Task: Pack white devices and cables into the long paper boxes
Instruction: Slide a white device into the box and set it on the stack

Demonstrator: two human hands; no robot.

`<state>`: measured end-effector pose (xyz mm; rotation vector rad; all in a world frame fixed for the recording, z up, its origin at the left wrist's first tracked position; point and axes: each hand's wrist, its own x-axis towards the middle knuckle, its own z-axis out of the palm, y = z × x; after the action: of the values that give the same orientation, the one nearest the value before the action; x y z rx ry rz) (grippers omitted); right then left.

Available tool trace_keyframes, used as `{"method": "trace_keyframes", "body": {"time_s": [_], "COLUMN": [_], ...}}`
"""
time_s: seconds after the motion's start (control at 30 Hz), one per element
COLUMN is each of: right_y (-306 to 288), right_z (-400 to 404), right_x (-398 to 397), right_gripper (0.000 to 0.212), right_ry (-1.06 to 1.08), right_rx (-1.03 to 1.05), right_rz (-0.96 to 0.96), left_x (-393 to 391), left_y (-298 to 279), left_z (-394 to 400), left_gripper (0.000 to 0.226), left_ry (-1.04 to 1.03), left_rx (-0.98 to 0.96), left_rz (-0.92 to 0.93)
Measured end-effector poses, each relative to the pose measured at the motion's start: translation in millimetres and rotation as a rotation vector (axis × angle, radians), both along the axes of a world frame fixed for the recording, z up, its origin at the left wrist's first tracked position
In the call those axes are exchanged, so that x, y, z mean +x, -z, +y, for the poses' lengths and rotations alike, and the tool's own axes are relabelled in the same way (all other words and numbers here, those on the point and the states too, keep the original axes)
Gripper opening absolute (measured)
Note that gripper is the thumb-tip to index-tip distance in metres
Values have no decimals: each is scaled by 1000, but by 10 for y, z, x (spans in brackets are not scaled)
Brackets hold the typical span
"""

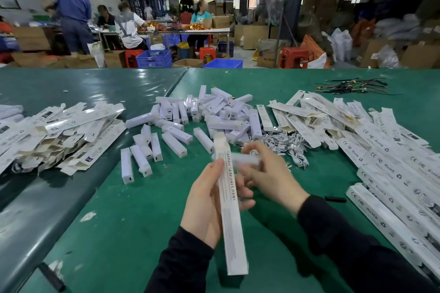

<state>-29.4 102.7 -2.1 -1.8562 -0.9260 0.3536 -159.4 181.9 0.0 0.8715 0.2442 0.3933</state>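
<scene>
My left hand [204, 200] grips a long white paper box [229, 207] that points away from me, its far flap open. Just right of the box's upper half, my right hand [266, 173] holds a blurred white device [245, 159] lying crosswise, with a bit of white cable by its fingers. A heap of white devices [209, 116] lies on the green table [147, 216] beyond my hands. To their right sits a tangle of white cables [283, 143].
Flat unfolded boxes [54, 131] are heaped at the left. More long boxes [392, 169] cover the right side, some stacked along the right edge. Black cable ties [352, 85] lie at the far right. Several people work at tables in the background.
</scene>
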Motion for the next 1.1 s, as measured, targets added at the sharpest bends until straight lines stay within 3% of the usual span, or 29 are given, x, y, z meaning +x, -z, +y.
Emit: {"method": "trace_keyframes", "body": {"time_s": [0.13, 0.23, 0.3, 0.53, 0.7, 0.83, 0.93, 1.1], "right_y": [-41, -56, -59, -134, -107, -88, -111, -175], "right_z": [-616, -926, -1041, -1050, -1084, -1073, -1087, -1144], "right_x": [119, 101, 77, 0, -5, -7, 11, 91], "right_gripper": [16, 34, 45, 48, 48, 45, 29, 38], "right_ry": [178, 202, 172, -91, -55, 18, 28, 179], "right_rx": [249, 459, 461, 402, 336, 302, 345, 433], "right_rz": [398, 850, 1006, 983, 931, 846, 885, 805], "left_x": [31, 57, 74, 92, 97, 89, 65, 77], "left_y": [65, 87, 97, 125, 114, 76, 66, 74], "left_z": [-63, -126, -173, -283, -309, -302, -268, -267], "left_gripper": [44, 47, 43, 51, 49, 50, 47, 48], "left_ry": [93, 174, 197, 208, 149, 210, 277, 216], "left_rx": [32, 5, 43, 243, 332, 110, -45, -5], "left_rz": [47, 76, 92, 144, 205, 201, 144, 167]}}
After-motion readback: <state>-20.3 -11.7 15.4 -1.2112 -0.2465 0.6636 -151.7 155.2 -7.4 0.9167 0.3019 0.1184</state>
